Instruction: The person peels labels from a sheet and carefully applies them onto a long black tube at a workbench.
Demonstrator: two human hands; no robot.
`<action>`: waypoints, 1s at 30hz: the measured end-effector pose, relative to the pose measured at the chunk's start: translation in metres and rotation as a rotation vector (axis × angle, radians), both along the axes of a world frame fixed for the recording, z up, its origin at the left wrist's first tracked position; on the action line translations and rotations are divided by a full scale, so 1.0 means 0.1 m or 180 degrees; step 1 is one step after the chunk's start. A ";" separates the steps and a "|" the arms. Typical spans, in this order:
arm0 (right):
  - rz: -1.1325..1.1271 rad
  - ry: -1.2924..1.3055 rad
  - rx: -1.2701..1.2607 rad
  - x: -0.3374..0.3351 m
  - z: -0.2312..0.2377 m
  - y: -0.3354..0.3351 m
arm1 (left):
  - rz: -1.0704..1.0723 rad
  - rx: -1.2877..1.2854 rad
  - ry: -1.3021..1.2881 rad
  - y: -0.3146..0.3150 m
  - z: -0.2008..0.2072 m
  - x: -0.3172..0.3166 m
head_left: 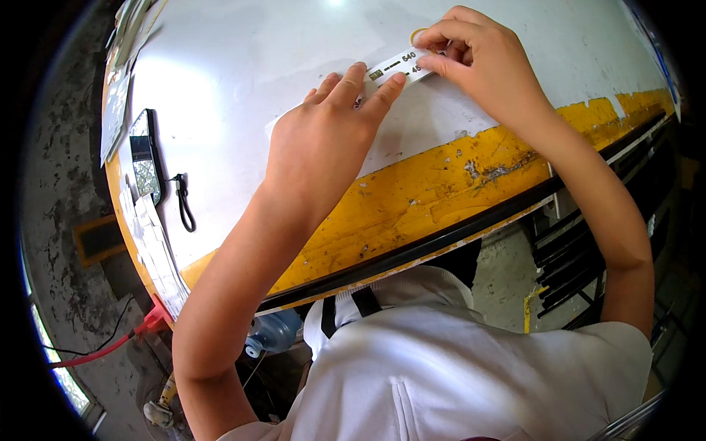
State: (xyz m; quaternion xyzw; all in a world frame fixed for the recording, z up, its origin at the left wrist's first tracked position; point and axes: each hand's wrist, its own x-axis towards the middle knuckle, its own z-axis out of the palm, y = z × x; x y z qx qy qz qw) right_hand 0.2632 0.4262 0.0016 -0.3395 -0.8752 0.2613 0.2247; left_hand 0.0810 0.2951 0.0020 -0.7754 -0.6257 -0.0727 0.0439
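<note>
On the white table (243, 88), a narrow white label (397, 65) lies with its long axis running from lower left to upper right, between the two hands. Right hand (478, 62) pinches its upper-right end between thumb and fingers, closed on it. Left hand (323, 140) lies flat, fingers extended, fingertips (390, 82) pressing the label's lower-left end onto the table. Both hands touch it; neither is nearer. A phone (145, 154) lies well apart at the left.
</note>
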 end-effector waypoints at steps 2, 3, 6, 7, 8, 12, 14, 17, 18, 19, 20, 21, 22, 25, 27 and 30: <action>-0.0088 -0.0142 -0.0170 -0.06 0.08 0.01 | 0.0007 0.0008 0.0017 -0.01 -0.01 -0.01; -0.0086 -0.0144 -0.0136 -0.07 0.09 0.01 | 0.0011 0.0026 0.0054 -0.02 -0.03 -0.02; 0.0173 0.0093 0.0858 -0.04 -0.08 -0.01 | 0.0000 0.0095 0.0173 -0.02 -0.02 0.00; 0.0223 0.0045 0.1298 -0.04 -0.17 0.00 | -0.0018 0.0119 0.0205 -0.02 -0.03 0.01; 0.0272 -0.0004 0.1738 -0.03 -0.23 0.01 | -0.0029 0.0142 0.0210 -0.01 -0.04 0.01; 0.0328 -0.0286 0.2401 -0.03 -0.29 0.01 | -0.0056 0.0213 0.0229 0.00 -0.08 0.00; 0.0344 -0.0408 0.2297 -0.03 -0.23 -0.02 | -0.0073 0.0262 0.0220 0.00 -0.08 0.00; 0.0145 -0.0374 0.1055 -0.10 0.03 -0.15 | -0.0091 0.0332 0.0205 -0.01 -0.11 -0.01; 0.0108 -0.0254 0.0598 -0.13 0.07 -0.16 | -0.0090 0.0345 0.0207 -0.02 -0.14 -0.03; 0.0053 -0.0139 0.0151 -0.14 0.11 -0.16 | -0.0109 0.0369 0.0207 -0.02 -0.14 -0.03; 0.0000 -0.0025 -0.0297 -0.16 0.17 -0.17 | -0.0090 0.0337 0.0195 -0.02 -0.13 -0.02; -0.0137 0.0053 -0.0931 -0.17 0.26 -0.18 | -0.0070 0.0305 0.0183 -0.02 -0.11 0.00; -0.0270 0.0129 -0.1566 -0.20 0.38 -0.21 | -0.0046 0.0271 0.0171 -0.02 -0.09 0.01; -0.0180 0.0676 -0.2242 -0.16 0.54 -0.32 | 0.0089 -0.0189 -0.0249 -0.03 -0.01 0.01; 0.0111 0.1054 -0.2027 -0.08 0.58 -0.37 | -0.0149 0.0086 -0.0084 -0.06 -0.02 -0.06; 0.0451 0.1318 -0.1689 -0.01 0.61 -0.50 | -0.0285 0.0195 0.0144 -0.18 0.19 -0.20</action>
